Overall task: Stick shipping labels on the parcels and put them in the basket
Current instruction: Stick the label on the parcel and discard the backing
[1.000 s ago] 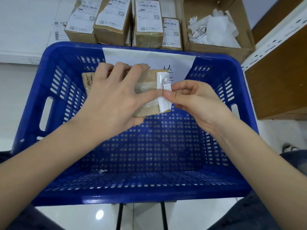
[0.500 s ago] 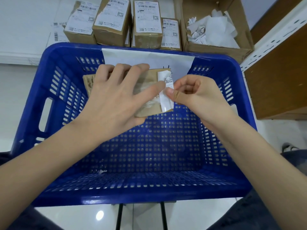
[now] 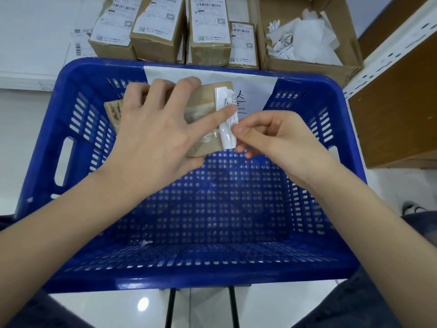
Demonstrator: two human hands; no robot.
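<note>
A small brown cardboard parcel (image 3: 208, 100) is held over the blue plastic basket (image 3: 189, 275). My left hand (image 3: 156, 133) grips it from above, the thumb pressing a white label strip (image 3: 225, 119) on the parcel's right edge. My right hand (image 3: 272, 136) pinches the lower end of that strip. The strip is partly lifted and curled. Most of the parcel's top is hidden under my left hand.
Several labelled brown parcels (image 3: 210, 31) stand in a row beyond the basket. An open cardboard box (image 3: 307, 65) of crumpled white backing paper (image 3: 305, 36) sits at the back right. A white sheet (image 3: 208, 76) hangs on the basket's far wall. A wooden shelf (image 3: 397, 110) stands to the right.
My right hand has slid down the label strip from near its middle to its lower end. The parcel has stayed under my left hand.
</note>
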